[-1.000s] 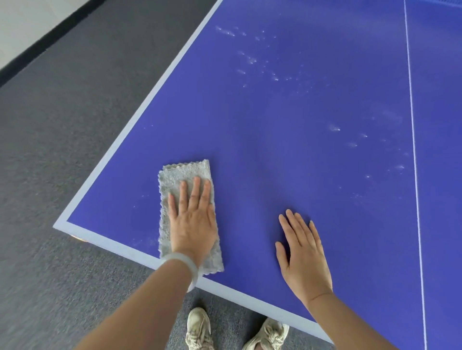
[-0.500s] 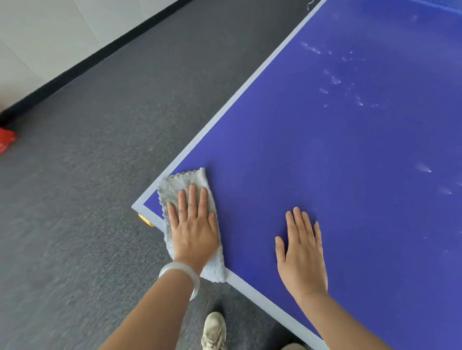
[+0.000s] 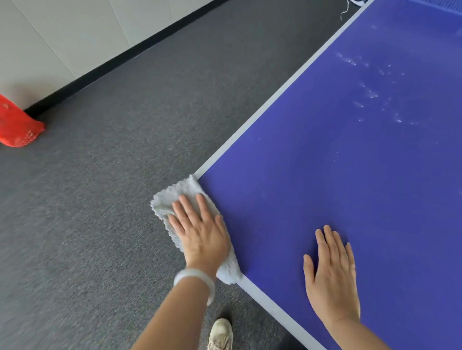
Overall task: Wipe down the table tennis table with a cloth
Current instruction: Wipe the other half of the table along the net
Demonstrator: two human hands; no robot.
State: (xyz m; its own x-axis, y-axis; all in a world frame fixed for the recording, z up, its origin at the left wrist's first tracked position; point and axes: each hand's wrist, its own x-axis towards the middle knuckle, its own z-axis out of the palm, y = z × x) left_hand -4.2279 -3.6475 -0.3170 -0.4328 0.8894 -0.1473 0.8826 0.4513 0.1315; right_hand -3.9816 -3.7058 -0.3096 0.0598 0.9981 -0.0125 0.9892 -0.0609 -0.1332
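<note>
My left hand (image 3: 200,234) presses flat, fingers straight, on the cloth (image 3: 175,194) at the near-left corner of the table (image 3: 325,162), seemingly overhanging it. My right hand (image 3: 330,274) rests flat, empty. The smudges (image 3: 370,95) lie far ahead, rightward.

Near-left corner of table (image 3: 350,179) hidden under cloth (image 3: 178,193); table cut off by top, right and bottom edges. Cloth middle covered by left hand (image 3: 203,239). Red mesh object (image 3: 17,125) cut by left edge, contents unclear. Shoe (image 3: 221,333) cut by bottom edge. Small dark-and-white thing (image 3: 357,2) at top edge, unidentifiable. Near-left carpet (image 3: 62,287) blurred.
</note>
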